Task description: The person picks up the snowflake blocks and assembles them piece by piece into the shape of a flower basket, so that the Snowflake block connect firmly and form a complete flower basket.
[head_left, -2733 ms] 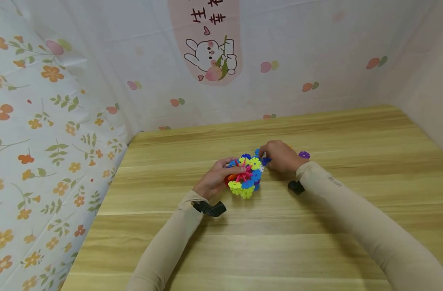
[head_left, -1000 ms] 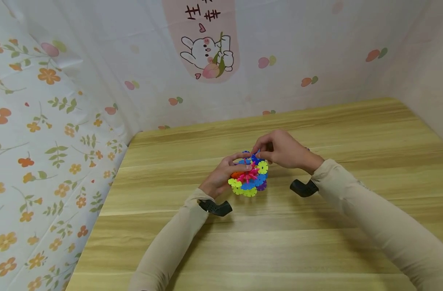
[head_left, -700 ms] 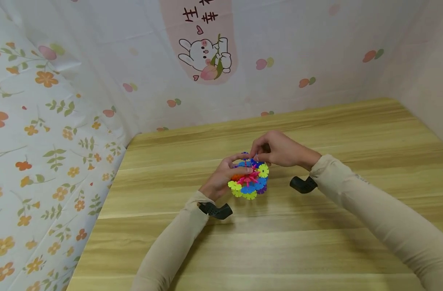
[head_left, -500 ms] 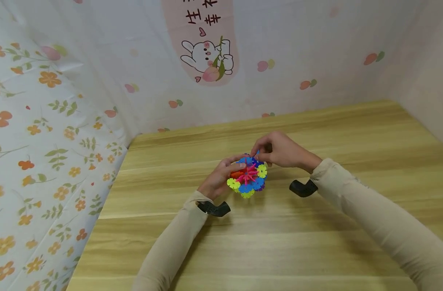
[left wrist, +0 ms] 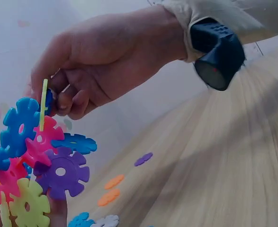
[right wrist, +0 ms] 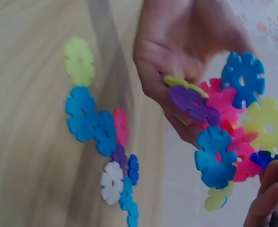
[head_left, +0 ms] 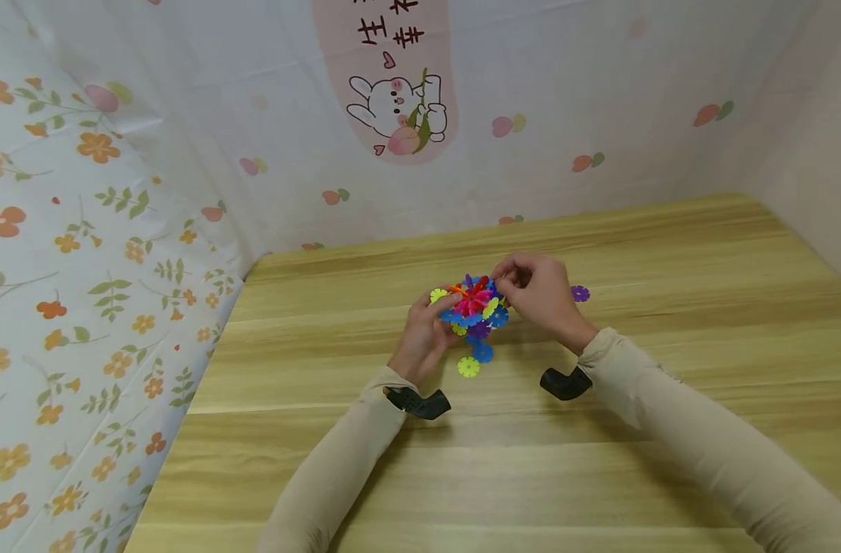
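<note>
My left hand (head_left: 420,338) grips a cluster of interlocking flower-shaped plastic discs (head_left: 471,302), thumb on the near side, above the table. Pink discs fill its middle; blue, yellow and purple ones stick out around them. At the cluster's right edge, my right hand (head_left: 541,290) pinches a dark blue disc (right wrist: 265,159) between thumb and forefinger, right against the neighbouring discs. From the left wrist view, the right hand (left wrist: 105,61) comes in from above, its fingertips partly behind a yellow disc seen edge-on (left wrist: 44,104). Part of the left hand is hidden behind the cluster.
Loose discs lie on the wooden table (head_left: 600,476) beneath and beyond the cluster: a yellow one (head_left: 468,367), a blue one (head_left: 484,352), a purple one (head_left: 581,293), a white one (right wrist: 112,183) and orange ones (left wrist: 114,181). Printed cloth (head_left: 289,115) hangs behind and at the left.
Earlier my right hand brought a dark blue disc over to the cluster. Since then the cluster has risen and turned, showing loose yellow and blue discs below it, and the right hand has shifted slightly right.
</note>
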A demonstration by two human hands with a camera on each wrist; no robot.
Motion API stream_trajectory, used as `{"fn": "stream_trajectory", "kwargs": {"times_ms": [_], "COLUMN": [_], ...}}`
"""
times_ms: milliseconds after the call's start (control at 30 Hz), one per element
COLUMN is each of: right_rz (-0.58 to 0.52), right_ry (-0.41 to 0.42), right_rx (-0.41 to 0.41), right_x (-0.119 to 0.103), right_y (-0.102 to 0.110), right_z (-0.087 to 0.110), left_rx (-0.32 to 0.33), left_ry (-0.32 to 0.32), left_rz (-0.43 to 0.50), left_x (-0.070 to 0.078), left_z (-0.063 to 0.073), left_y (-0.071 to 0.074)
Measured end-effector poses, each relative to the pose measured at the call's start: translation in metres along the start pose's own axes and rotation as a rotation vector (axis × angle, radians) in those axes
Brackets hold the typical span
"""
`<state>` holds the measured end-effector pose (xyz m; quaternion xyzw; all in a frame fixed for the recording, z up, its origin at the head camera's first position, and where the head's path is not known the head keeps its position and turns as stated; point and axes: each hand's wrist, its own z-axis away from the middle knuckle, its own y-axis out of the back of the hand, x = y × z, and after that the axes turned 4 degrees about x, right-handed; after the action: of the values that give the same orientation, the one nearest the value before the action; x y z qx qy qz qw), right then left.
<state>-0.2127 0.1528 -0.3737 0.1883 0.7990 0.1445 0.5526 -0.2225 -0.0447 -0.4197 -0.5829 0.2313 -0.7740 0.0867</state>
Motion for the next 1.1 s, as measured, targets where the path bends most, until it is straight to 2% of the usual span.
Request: {"fn": "stream_trajectory", "kwargs": {"times_ms": [100, 233, 400, 500, 600, 700, 833, 967, 1100], "right_rz": [-0.004, -0.012, -0.017, -0.002, 0.091, 0.256, 0.432, 0.507, 0.551], "right_ry": [0.015, 0.01, -0.027, -0.051, -0.051, -0.034, -0.029, -0.071, -0.084], "right_rx": [0.004, -0.088, -0.236, -0.264, -0.258, -0.282, -0.363, -0.416, -0.396], "right_x": [0.001, 0.003, 0.003, 0.006, 0.017, 0.035, 0.064, 0.085, 0.094], "right_y": [-0.003, -0.001, 0.011, 0.024, 0.039, 0.053, 0.067, 0.076, 0.082], "right_z": [0.004, 0.005, 0.004, 0.0, -0.008, -0.018, -0.025, -0.024, -0.022], "left_rx": [0.064, 0.133, 0.171, 0.17, 0.164, 0.148, 0.074, -0.013, -0.043], "left_ry": [-0.022, -0.005, 0.013, 0.01, 0.005, -0.008, -0.065, -0.093, -0.088], "left_rz": [-0.006, -0.047, -0.083, -0.082, -0.086, -0.091, -0.119, -0.139, -0.134], "left_x": [-0.001, -0.001, 0.0, 0.001, 0.002, 0.002, 0.0, -0.001, 0.001], "left_z": [-0.002, -0.002, -0.001, 0.0, 0.0, 0.001, 0.002, 0.003, 0.004], "left_y": [-0.004, -0.005, -0.005, -0.004, -0.003, -0.001, 0.003, 0.006, 0.006]}}
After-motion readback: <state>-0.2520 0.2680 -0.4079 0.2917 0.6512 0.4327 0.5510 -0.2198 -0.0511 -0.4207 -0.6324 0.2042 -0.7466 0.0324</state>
